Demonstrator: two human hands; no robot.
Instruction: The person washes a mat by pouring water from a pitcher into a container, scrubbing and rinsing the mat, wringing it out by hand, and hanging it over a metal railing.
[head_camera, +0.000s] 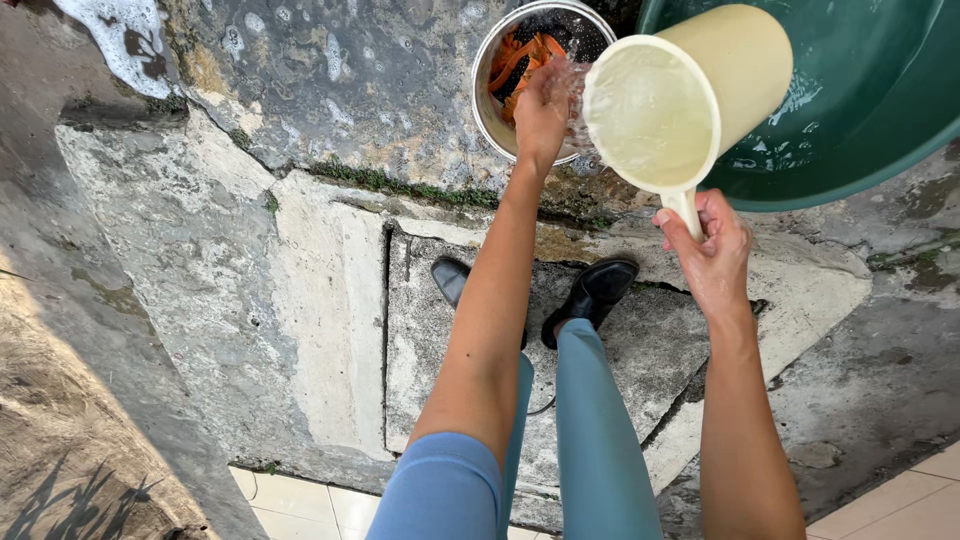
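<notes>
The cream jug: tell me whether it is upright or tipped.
Tipped. The cream jug lies on its side in the right hand, mouth toward the metal bowl, water spilling over the left hand.

Green tub (860, 120) crowds the metal bowl's (487, 100) right; wet concrete (330, 80) leftward lies open.

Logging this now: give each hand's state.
Left hand: over the metal bowl, under poured water; grip cannot be told.
Right hand: closed on the cream jug handle.

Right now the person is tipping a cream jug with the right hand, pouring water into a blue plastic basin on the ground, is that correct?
Not quite: the head view shows the water from the cream jug, held by the right hand, falling into a metal bowl of orange pieces, not a blue basin.
</notes>
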